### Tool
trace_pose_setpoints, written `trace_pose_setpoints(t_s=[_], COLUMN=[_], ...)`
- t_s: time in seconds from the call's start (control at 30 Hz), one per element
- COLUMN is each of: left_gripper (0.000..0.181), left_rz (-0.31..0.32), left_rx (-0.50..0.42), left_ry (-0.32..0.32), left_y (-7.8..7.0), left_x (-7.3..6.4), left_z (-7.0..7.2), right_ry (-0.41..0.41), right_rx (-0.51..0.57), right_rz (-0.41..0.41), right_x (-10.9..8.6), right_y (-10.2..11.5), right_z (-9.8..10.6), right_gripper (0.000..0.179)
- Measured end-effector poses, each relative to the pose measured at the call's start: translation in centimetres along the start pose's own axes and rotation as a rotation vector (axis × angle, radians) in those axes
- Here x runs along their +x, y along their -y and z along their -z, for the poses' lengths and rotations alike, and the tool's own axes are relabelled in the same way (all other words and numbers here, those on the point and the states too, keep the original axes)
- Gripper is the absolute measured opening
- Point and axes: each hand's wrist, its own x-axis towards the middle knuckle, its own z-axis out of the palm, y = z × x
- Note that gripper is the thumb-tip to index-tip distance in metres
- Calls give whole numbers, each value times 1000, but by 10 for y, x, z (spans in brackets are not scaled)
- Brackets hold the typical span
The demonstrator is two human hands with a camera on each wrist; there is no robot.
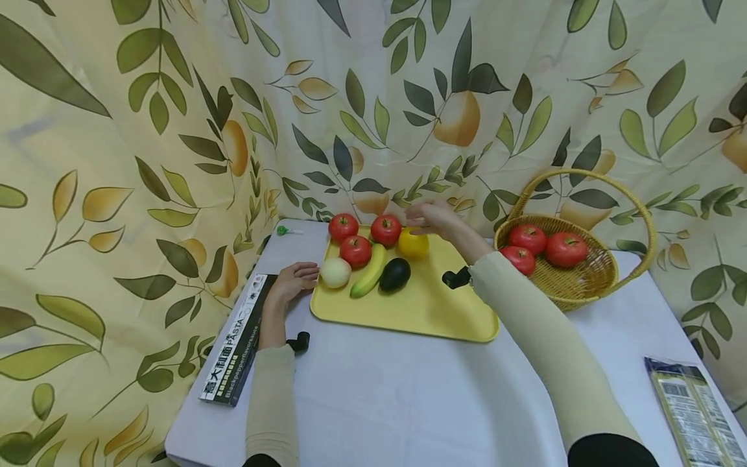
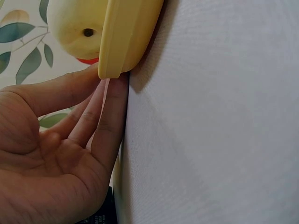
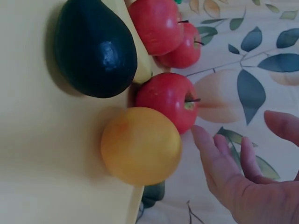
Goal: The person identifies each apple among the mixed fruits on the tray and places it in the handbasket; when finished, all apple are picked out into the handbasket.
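Note:
My left hand [image 1: 290,283] is at the left edge of the yellow tray [image 1: 449,301]; in the left wrist view its thumb and fingers pinch the tray rim [image 2: 112,42]. Above the tray's back edge, my right hand [image 1: 434,217] hovers with fingers extended, holding nothing, near an orange [image 3: 141,146] and a red apple [image 3: 168,100]. Also on the tray lie two more red apples [image 1: 343,227], a banana [image 1: 370,272], a dark avocado [image 1: 395,274] and a pale round fruit [image 1: 335,272].
A wicker basket [image 1: 589,288] with three red apples [image 1: 566,250] stands at the right. Left of the tray lies a black-and-white pasta box [image 1: 239,344], with a small green-headed item [image 1: 283,230] behind. A clear-fronted packet [image 1: 694,408] is at the right edge. Patterned curtain surrounds the table.

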Motion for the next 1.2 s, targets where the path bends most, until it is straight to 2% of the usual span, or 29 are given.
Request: trace_pose_setpoints(t_s=[0.1, 0.37, 0.63, 0.87, 1.07, 1.2], left_gripper=[60, 58, 56, 58, 58, 58], left_rz=[10, 10, 14, 15, 25, 22], left_rx=[0, 14, 16, 19, 13, 9], left_ry=[2, -6, -21, -15, -9, -4], left_y=[-2, -1, -1, -2, -2, 0], left_x=[2, 3, 2, 0, -1, 0], left_z=[0, -1, 0, -1, -3, -2], right_ry=[-10, 30, 38, 45, 88, 83], right_rx=[40, 72, -31, -33, -92, -112], right_rz=[-17, -91, -84, -104, -101, -108], right_x=[9, 27, 37, 42, 40, 41], right_y=[2, 6, 9, 7, 14, 16], right_z=[-4, -9, -8, -12, -16, -20], right_gripper=[40, 54, 57, 62, 65, 65])
